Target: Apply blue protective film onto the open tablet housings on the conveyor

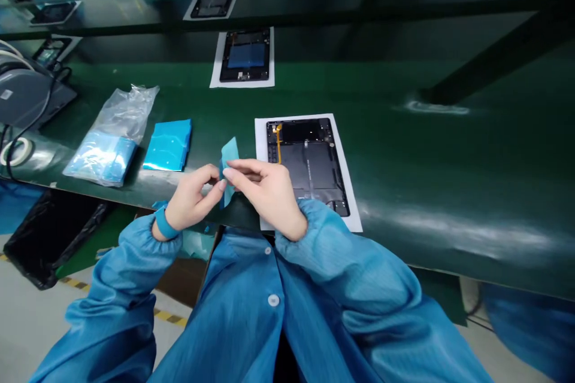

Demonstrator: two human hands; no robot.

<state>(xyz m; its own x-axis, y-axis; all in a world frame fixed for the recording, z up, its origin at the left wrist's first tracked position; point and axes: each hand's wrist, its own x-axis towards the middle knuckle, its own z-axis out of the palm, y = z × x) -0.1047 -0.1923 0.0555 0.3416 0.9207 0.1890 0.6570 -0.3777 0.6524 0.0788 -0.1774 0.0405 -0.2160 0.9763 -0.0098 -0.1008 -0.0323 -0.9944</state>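
Between my two hands, above the bench's front edge, is a thin blue film sheet (230, 151) with a paler backing, held on edge. My left hand (191, 196) pinches its left side, and my right hand (265, 188) grips it from the right with thumb and fingers. Just right of my hands an opened tablet (314, 161) lies on a white sheet (344, 176). An orange flex cable (278, 143) runs down its upper left part. My right wrist and sleeve hide the tablet's lower left corner.
Left of my hands lie a stack of blue film sheets (168, 145) and a clear bag (112, 137) of similar sheets. Farther left are a tape roll (18, 152) and a grey device (31, 96). Another opened tablet (245, 55) lies behind. A dark post (489, 51) stands at right.
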